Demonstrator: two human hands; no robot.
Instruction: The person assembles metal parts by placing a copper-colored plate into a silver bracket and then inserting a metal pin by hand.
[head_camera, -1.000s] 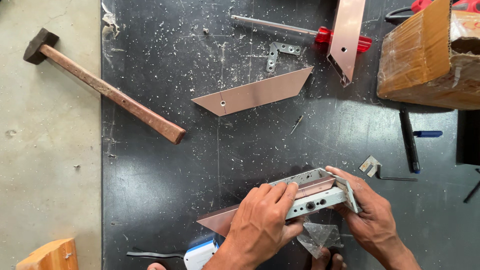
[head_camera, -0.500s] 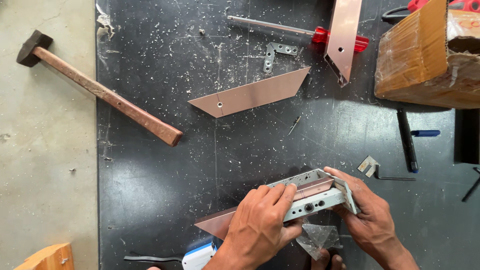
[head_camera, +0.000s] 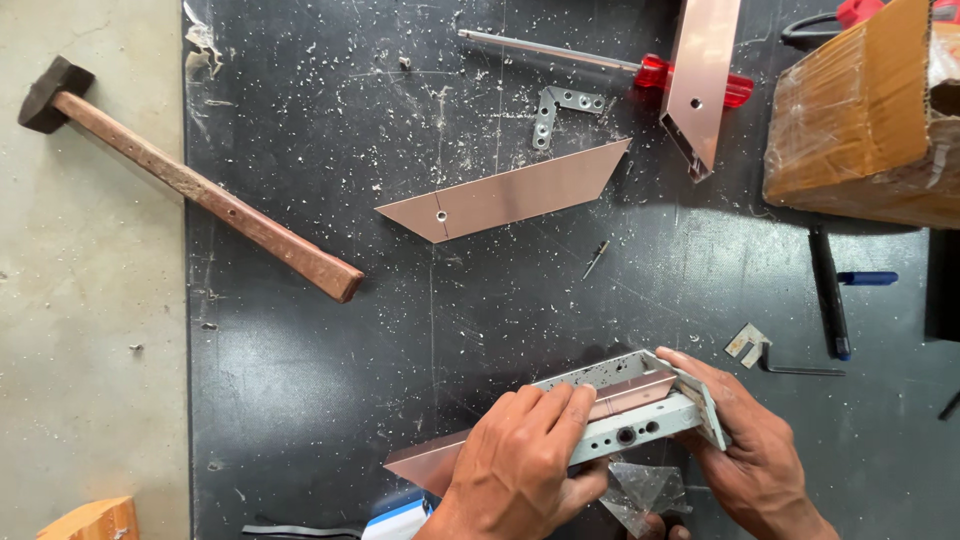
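Fingers of the left hand (head_camera: 520, 465) are pressing flat over a mitred copper-coloured aluminium profile (head_camera: 440, 462) and the grey corner bracket (head_camera: 640, 415) seated on it, pinning both against the black workbench (head_camera: 300, 380). The right hand (head_camera: 745, 450) is cupping the bracket's far end, fingers curled around it, apparently to keep it square. A hammer (head_camera: 190, 180) is lying well apart.

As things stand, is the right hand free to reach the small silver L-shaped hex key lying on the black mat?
Probably not yet: the right hand is pressed against the grey metal channel, though the hex key lies unobstructed nearby.
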